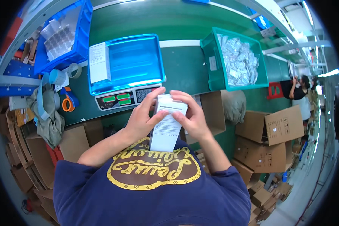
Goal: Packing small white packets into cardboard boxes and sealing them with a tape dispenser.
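Note:
A long white printed box (pixel 165 132) is held upright against my shirt, its far end between both hands. My left hand (pixel 145 112) grips its left side, thumb resting on the printed face. On the right side my right hand (pixel 192 116) closes round the same box, thumb also on that face. Just beyond my hands stands a digital scale (pixel 128 98) with lit green displays and a blue tray (pixel 135 64) on top. A second white box (pixel 99 63) lies along the left side of that tray.
A green bin (pixel 211 75) of clear plastic packets (pixel 239 62) stands at right. At left are a blue crate (pixel 81 41), orange-handled scissors (pixel 68 104) and a tape roll (pixel 74 70). Open cartons (pixel 284 124) stack at right; another carton (pixel 74 142) sits at left. Farther off is another person (pixel 302 88).

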Demonstrator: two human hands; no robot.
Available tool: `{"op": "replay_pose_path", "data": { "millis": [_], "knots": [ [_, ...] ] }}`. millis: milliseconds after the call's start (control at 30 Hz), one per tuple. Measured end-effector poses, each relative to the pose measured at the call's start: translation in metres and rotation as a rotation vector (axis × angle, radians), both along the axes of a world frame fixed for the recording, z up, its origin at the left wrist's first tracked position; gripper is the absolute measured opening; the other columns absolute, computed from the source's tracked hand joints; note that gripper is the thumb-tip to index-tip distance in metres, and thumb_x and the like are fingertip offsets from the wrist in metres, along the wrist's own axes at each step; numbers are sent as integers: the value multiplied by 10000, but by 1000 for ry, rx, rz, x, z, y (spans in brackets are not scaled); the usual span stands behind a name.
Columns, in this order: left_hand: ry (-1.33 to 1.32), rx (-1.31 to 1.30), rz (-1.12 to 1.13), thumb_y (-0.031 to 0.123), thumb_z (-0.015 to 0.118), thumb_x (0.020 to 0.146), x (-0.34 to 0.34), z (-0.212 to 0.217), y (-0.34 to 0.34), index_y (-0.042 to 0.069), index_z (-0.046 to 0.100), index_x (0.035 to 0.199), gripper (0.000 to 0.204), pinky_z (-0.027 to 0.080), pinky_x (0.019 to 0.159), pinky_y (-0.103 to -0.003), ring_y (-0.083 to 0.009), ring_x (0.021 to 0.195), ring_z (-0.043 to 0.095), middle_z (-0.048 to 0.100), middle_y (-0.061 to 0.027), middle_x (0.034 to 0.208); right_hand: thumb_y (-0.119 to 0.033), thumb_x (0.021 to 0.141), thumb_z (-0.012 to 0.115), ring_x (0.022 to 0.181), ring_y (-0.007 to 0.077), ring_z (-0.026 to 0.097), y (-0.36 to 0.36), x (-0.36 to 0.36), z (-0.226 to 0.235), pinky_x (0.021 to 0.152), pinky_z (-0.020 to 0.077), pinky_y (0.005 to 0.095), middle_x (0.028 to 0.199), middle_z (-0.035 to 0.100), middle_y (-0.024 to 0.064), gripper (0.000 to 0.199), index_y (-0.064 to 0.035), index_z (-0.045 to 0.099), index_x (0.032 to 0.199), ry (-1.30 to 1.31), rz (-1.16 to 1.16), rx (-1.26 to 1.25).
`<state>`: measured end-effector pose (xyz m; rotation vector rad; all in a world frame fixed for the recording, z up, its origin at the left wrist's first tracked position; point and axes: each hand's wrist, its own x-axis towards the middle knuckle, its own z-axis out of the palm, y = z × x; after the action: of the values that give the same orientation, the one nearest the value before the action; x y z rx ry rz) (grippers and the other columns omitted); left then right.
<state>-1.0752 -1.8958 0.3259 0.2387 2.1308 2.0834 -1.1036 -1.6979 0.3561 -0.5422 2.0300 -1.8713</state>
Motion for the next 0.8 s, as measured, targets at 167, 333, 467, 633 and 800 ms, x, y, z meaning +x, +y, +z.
{"op": "replay_pose_path", "data": {
  "millis": [167, 333, 467, 633, 800],
  "knots": [
    [110, -131, 128, 246, 620, 940, 7, -3, -27, 125, 528, 1283, 375, 494, 938, -388, -339, 1174, 576, 532, -164, 1350, -103, 919, 626, 1288, 292, 451, -52, 16, -41, 1085, 334, 425, 1243, 568, 120, 275, -38, 549, 1175, 158, -221, -138],
    [260, -653, 278, 240, 598, 952, -29, -12, -92, 96, 558, 1279, 360, 379, 1066, -443, -371, 1306, 461, 488, -200, 1401, -140, 958, 586, 1066, 158, 563, -108, -44, -58, 925, 447, 296, 1127, 620, 78, 227, -32, 599, 1157, -199, -210, -159],
    [406, -986, 563, 318, 578, 950, -92, -40, -174, 96, 458, 1414, 528, 214, 1160, -493, -407, 1413, 288, 346, -208, 1512, -178, 973, 572, 892, 101, 594, -148, -160, -94, 781, 488, 248, 1073, 652, 46, 268, -63, 614, 1210, -199, -200, -201],
    [375, -963, 248, 280, 588, 932, -113, -111, -201, 42, 399, 1447, 598, 192, 1173, -466, -401, 1453, 207, 203, -250, 1568, -179, 859, 648, 1115, 326, 605, -231, -215, -190, 958, 479, 390, 1183, 644, 158, 348, -66, 616, 1187, 89, -575, 80],
    [291, -1248, 253, 277, 611, 925, -98, -107, -215, 46, 415, 1437, 595, 160, 1175, -493, -405, 1460, 172, 204, -241, 1566, -107, 841, 669, 1095, 292, 611, -251, -195, -151, 923, 496, 368, 1196, 610, 152, 377, -62, 581, 1205, 307, -752, -34]
  ]
}}
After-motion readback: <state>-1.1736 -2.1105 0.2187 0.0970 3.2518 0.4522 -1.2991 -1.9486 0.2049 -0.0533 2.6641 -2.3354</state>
